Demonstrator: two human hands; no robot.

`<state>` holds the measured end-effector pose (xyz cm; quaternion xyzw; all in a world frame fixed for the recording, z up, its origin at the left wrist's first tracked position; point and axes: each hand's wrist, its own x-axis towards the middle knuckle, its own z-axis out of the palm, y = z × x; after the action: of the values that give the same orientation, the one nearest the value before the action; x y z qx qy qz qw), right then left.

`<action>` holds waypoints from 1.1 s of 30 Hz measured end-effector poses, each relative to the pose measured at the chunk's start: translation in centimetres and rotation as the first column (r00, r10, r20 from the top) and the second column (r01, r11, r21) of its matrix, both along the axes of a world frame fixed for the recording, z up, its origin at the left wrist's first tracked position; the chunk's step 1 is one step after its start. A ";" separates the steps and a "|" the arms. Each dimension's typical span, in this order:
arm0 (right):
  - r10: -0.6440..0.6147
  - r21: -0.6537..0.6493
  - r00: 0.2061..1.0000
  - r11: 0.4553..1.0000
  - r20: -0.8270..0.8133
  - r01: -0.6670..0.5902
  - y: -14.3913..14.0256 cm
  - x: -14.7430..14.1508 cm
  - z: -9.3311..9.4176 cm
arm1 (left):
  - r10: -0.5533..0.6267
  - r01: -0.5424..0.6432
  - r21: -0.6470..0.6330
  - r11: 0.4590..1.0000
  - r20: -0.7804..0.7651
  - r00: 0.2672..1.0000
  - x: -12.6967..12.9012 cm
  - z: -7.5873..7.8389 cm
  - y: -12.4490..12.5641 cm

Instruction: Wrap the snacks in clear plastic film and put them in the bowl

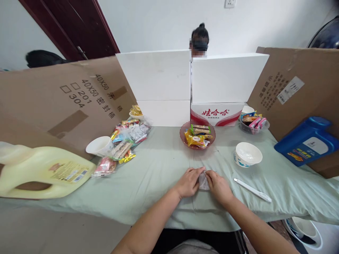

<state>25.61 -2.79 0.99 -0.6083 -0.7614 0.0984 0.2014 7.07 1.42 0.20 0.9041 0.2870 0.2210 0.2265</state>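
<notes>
My left hand [189,181] and my right hand [219,187] are close together over the cloth near the table's front. Between them is a small, clear, crinkled plastic packet [203,181], its top edge pinched in the fingers of both hands. What is inside the packet, if anything, I cannot make out. Just beyond my hands stands a reddish glass bowl [182,138] with several wrapped snacks [197,137] in it. To the right of my right hand lies a slim white tool [253,190], and behind it a white paper bowl [247,157] with a blue pattern.
Wrapped snacks [122,150] are piled at left around a tipped white bowl [99,145]. A large pale yellow jug [47,173] lies farther left. At right are a clear snack tub [254,123] and a blue bottle [308,141]. White boxes [164,86] and cardboard [79,88] wall the table; a person sits behind.
</notes>
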 end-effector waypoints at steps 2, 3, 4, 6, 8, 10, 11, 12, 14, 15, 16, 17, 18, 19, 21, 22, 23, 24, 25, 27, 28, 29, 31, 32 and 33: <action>-0.047 -0.002 0.998 0.999 0.050 0.047 0.7 -0.4 -0.5 | 0.016 -0.016 0.022 1.000 0.019 1.000 0.0 -0.5 0.2; -0.065 -0.002 0.995 0.998 0.078 0.065 0.9 -0.6 -0.7 | 0.021 -0.022 0.034 0.999 0.027 0.999 0.0 -0.6 0.2; -0.077 0.001 0.992 0.997 0.103 0.077 1.0 -0.8 -0.8 | 0.027 -0.029 0.045 0.999 0.036 0.999 0.0 -0.6 0.3; -0.090 0.011 0.985 0.996 0.146 0.090 0.9 -1.2 -1.0 | 0.032 -0.035 0.053 0.998 0.049 0.998 0.0 -0.5 0.2; -0.097 0.026 0.979 0.995 0.177 0.094 0.7 -1.6 -1.2 | 0.031 -0.033 0.052 0.998 0.043 0.999 0.1 -0.2 0.1; -0.101 0.047 0.975 0.994 0.197 0.094 0.6 -1.7 -1.2 | 0.059 -0.060 0.057 0.997 0.020 0.998 0.2 0.1 0.0; -0.107 0.061 0.973 0.994 0.204 0.096 0.5 -1.7 -1.3 | 0.086 -0.086 0.062 0.994 0.007 0.996 0.3 0.1 -0.1; -0.117 0.078 0.971 0.992 0.209 0.102 0.6 -1.5 -1.2 | 0.118 -0.118 0.067 0.991 -0.002 0.993 0.4 0.1 -0.2; -0.152 0.118 0.965 0.984 0.214 0.129 0.7 -0.7 -1.1 | 0.174 -0.173 0.072 0.982 -0.006 0.985 0.5 0.0 -0.3; -0.178 0.141 0.961 0.979 0.214 0.150 0.7 -0.2 -0.9 | 0.190 -0.190 0.070 0.979 -0.003 0.982 0.5 0.0 -0.3; -0.206 0.163 0.955 0.971 0.213 0.173 0.8 0.4 -0.8 | 0.201 -0.201 0.065 0.977 0.003 0.980 0.6 -0.1 -0.3; -0.236 0.184 0.949 0.963 0.210 0.199 0.8 1.1 -0.7 | 0.207 -0.207 0.061 0.976 0.010 0.978 0.6 -0.1 -0.2; -0.265 0.202 0.942 0.953 0.207 0.224 0.8 1.6 -0.6 | 0.208 -0.209 0.057 0.976 0.016 0.978 0.6 -0.2 -0.2; -0.282 0.221 0.938 0.946 0.200 0.237 0.6 2.0 -0.5 | 0.206 -0.207 0.054 0.977 0.021 0.978 0.6 -0.2 -0.2; -0.225 0.265 0.957 0.949 0.186 0.171 0.2 2.2 -0.6 | 0.193 -0.195 0.047 0.980 0.030 0.981 0.6 -0.3 -0.1; -0.135 0.279 0.973 0.957 0.190 0.078 -0.1 1.9 -0.9 | 0.182 -0.184 0.043 0.982 0.038 0.983 0.6 -0.3 -0.1; -0.018 0.278 0.979 0.960 0.204 -0.040 -0.5 1.6 -1.2 | 0.173 -0.175 0.040 0.984 0.051 0.984 0.6 -0.4 0.0; 0.106 0.257 0.968 0.952 0.226 -0.165 -0.8 1.1 -1.6 | 0.168 -0.171 0.035 0.985 0.073 0.983 0.5 -0.6 0.0; 0.210 0.215 0.946 0.940 0.249 -0.265 -1.1 0.6 -2.1 | 0.171 -0.175 0.028 0.984 0.103 0.980 0.4 -0.7 0.1; 0.307 0.100 0.911 0.934 0.275 -0.344 -1.5 -0.3 -2.9 | 0.227 -0.231 -0.007 0.973 0.200 0.953 0.2 -1.1 0.3; 0.314 0.046 0.908 0.940 0.276 -0.339 -1.5 -0.5 -3.2 | 0.283 -0.283 -0.036 0.958 0.258 0.924 0.0 -1.3 0.5; 0.312 0.001 0.910 0.946 0.273 -0.324 -1.5 -0.7 -3.3 | 0.341 -0.337 -0.069 0.939 0.307 0.888 -0.2 -1.5 0.6; 0.306 -0.065 0.917 0.952 0.257 -0.299 -1.4 -0.8 -3.1 | 0.429 -0.416 -0.118 0.902 0.369 0.824 -0.5 -1.7 0.9; 0.308 -0.088 0.918 0.951 0.249 -0.295 -1.4 -0.9 -2.9 | 0.446 -0.432 -0.127 0.893 0.384 0.808 -0.6 -1.8 1.0; 0.307 -0.105 0.920 0.951 0.242 -0.290 -1.4 -1.0 -2.6 | 0.446 -0.433 -0.126 0.892 0.389 0.806 -0.6 -1.8 1.0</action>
<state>24.63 -4.21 -1.60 -0.4991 -0.8610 0.0742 0.0639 6.47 2.46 -1.63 0.7430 0.4382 0.4465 0.2379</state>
